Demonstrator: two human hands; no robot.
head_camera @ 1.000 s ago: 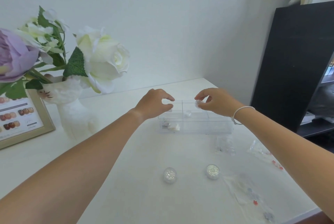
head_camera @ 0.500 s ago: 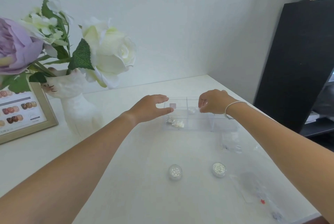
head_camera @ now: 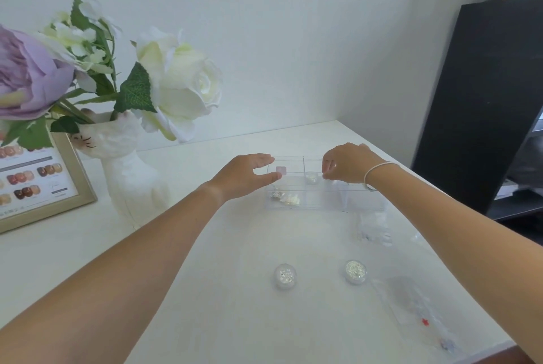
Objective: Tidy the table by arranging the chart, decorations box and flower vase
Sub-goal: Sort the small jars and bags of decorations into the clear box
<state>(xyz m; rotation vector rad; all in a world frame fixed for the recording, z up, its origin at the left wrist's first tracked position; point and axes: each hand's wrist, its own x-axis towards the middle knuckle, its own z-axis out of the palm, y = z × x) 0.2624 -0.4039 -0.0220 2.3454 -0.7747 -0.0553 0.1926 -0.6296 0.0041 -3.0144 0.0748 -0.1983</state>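
Note:
The clear decorations box, split into compartments, lies at the back middle of the white table. My left hand is at its left end, thumb against the near wall and fingers over the back corner. My right hand hovers over the box's middle with curled fingers, the tips at a divider. A small round jar sits in a back compartment just left of those fingertips. The white cat-shaped flower vase stands at the left. The framed nail colour chart leans behind it.
Two small round glitter jars sit on the table in front of the box. Clear plastic bags lie at the right, near the table's edge. A black cabinet stands to the right.
My right hand came down to the box with the small jar, which now rests in a compartment. My left hand opened from a loose fist onto the box's left end.

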